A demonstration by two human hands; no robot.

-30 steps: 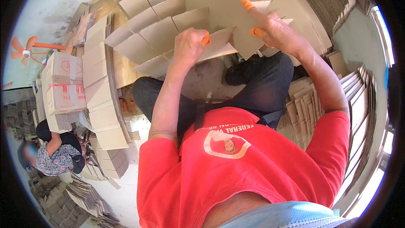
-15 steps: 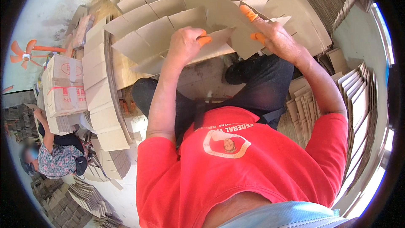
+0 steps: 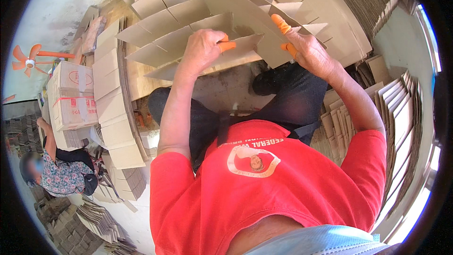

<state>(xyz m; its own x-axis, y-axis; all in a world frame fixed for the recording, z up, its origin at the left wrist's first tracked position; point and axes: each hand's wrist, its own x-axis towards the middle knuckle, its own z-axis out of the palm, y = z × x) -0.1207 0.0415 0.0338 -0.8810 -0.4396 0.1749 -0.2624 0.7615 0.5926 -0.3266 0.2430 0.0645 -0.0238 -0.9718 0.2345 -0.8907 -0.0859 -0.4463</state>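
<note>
My left hand [image 3: 204, 49], with orange finger covers on its thumb and a finger, is pinched on the near slotted cardboard strip [image 3: 243, 47]. A long cardboard strip [image 3: 231, 2] slants across the other strips, and its near end lies by my right hand [image 3: 309, 52]. That hand also wears orange covers; its index finger stretches along the strip while the thumb presses from the near side. Several slotted strips [image 3: 163, 19] stand on edge in rows to the left, crossing the long one. The fingertips of my left hand are partly hidden.
Under the strips is a wooden table [image 3: 141, 78]. A row of stacked cardboard [image 3: 106, 85] and a taped carton [image 3: 73, 95] stand left. More cardboard stacks [image 3: 398, 113] are at right. A co-worker [image 3: 66, 172] sits far left, near an orange fan [image 3: 29, 61].
My left hand has shifted slightly left with the near strip. My right hand has slid a little toward me and right along the long strip. The co-worker's arm and head have moved.
</note>
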